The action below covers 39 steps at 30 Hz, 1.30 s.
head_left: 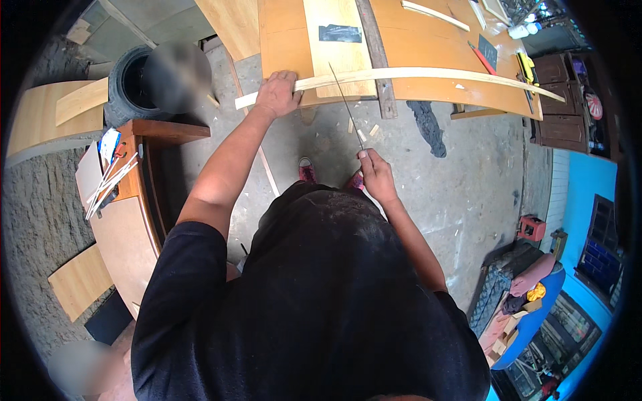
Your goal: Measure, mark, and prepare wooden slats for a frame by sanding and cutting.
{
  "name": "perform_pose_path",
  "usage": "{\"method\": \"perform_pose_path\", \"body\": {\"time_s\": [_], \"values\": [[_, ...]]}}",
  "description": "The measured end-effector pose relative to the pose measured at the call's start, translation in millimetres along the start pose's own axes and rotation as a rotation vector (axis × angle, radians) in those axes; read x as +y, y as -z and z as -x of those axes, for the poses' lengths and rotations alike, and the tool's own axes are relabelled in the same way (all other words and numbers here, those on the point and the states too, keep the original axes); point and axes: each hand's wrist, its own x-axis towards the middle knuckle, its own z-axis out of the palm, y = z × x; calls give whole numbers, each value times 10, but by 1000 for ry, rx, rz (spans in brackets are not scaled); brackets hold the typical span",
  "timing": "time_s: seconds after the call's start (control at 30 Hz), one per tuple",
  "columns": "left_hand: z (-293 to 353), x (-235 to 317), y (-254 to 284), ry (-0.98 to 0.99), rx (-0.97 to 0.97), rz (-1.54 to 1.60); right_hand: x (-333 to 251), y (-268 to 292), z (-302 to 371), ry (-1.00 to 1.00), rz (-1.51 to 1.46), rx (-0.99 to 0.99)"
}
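A long pale wooden strip (414, 73) lies across the near edge of the brown tabletop (284, 40), its left end jutting past the table's corner. My left hand (277, 95) is closed over the strip near that end. In my right hand (377, 175) is the handle of a saw (346, 100), below the table edge. Its thin blade appears almost edge-on, slanting up to the left and crossing the strip to the right of my left hand. Whether the teeth touch the wood I cannot tell.
A light board (321, 13) and a dark wooden bar (376, 53) lie on the tabletop, with red-handled and yellow tools (525, 67) at right. Wood scraps and a dark cloth (426, 127) litter the concrete floor. A wooden cabinet (144, 160) and tyres (127, 87) stand left.
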Motion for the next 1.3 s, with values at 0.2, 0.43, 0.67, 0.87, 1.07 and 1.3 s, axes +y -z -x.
{"method": "perform_pose_path", "body": {"time_s": [0.2, 0.43, 0.67, 0.87, 1.07, 1.3], "values": [[-27, -136, -22, -120, 60, 78, -89, -386, -116, -17, -30, -12], [-70, -212, -147, -239, 75, 75, -90, -708, -179, -51, 1, -1], [-63, -209, -200, -259, 106, 35, -120, -678, -152, -73, 15, 13], [-37, -91, -221, -234, 146, 12, -120, -614, -85, -118, -17, 0], [-54, -38, -198, -200, 80, -52, -156, -563, -72, -55, 63, 13], [-48, -13, -237, -198, 89, -65, -65, -602, -117, -83, 60, 3]]}}
